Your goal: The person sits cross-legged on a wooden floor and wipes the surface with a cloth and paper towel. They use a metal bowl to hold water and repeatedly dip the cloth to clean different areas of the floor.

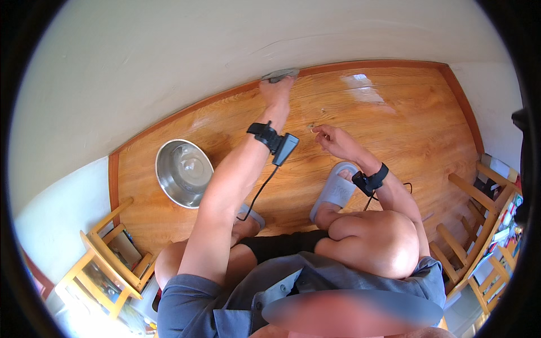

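Note:
My left hand (pixel 276 92) reaches far forward and is closed on a grey cloth (pixel 280 75). The cloth is pressed against the brown skirting board (pixel 332 66) where the wall meets the wooden floor. Its fingers are partly hidden under and behind the cloth. My right hand (pixel 339 143) hovers low over the floor with the index finger stretched out and the other fingers loosely bent. Nothing shows in it. By its fingertips lie small pale bits (pixel 312 128) on the wood, too small to name.
A round steel basin (pixel 185 173) with some water stands left of my left forearm. Wooden stools (pixel 115 253) are at the lower left, and wooden furniture (pixel 479 219) with things on it is at the right. My slippered feet (pixel 333 191) rest on the glossy wood floor (pixel 406 141).

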`<state>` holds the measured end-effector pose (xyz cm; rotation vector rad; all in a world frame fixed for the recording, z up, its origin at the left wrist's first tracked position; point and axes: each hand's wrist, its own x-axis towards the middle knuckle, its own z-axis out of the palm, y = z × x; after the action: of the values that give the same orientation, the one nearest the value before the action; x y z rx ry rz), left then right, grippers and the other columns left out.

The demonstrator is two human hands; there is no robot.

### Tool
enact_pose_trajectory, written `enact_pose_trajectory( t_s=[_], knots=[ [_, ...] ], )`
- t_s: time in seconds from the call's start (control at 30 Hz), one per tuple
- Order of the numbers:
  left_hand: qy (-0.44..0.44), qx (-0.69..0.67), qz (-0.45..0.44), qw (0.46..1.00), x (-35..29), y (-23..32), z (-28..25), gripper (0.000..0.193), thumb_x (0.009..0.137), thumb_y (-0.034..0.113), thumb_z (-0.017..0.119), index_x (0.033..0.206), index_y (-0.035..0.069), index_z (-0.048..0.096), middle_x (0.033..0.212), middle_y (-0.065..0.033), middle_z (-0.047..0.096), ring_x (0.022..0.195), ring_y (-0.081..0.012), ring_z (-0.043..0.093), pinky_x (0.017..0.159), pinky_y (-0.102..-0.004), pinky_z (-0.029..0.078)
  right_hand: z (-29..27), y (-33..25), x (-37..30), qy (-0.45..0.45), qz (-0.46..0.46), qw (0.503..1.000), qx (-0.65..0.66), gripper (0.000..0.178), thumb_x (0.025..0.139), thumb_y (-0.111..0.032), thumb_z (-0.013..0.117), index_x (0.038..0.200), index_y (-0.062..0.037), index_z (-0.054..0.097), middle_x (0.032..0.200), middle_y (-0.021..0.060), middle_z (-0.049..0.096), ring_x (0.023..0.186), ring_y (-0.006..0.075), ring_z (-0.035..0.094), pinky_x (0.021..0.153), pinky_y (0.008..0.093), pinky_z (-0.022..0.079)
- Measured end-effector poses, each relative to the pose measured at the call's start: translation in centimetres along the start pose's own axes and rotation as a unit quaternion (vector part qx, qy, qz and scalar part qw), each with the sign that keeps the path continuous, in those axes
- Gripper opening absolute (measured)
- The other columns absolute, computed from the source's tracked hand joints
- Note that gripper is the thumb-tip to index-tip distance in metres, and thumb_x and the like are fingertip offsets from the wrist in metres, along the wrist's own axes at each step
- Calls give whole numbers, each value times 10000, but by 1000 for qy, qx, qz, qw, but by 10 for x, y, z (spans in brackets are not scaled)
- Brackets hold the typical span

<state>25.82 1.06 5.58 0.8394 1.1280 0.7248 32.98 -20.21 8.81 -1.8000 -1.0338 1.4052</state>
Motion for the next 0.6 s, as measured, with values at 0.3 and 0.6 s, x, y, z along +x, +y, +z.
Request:
enact_pose_trajectory(
  t_s=[0.3, 0.6],
  knots=[
    [98, -66, -41, 992, 23, 9, -86, 177, 905, 12, 579, 1063, -29, 512, 1005, -144, 624, 822, -272, 671, 711, -327, 583, -5, 9, -1, -3, 11, 999, 35, 343, 882, -122, 536, 1194, 14, 576, 832, 110, 655, 758, 180, 627, 685, 301, 485],
    [45, -27, -134, 990, 25, 18, -111, 211, 920, 65, 596, 1115, 7, 541, 1057, -113, 636, 894, -245, 670, 744, -287, 566, -5, 14, -8, -8, 49, 997, 57, 338, 882, -109, 541, 1183, 44, 572, 818, 77, 650, 722, 132, 595, 664, 278, 479]
  ],
)
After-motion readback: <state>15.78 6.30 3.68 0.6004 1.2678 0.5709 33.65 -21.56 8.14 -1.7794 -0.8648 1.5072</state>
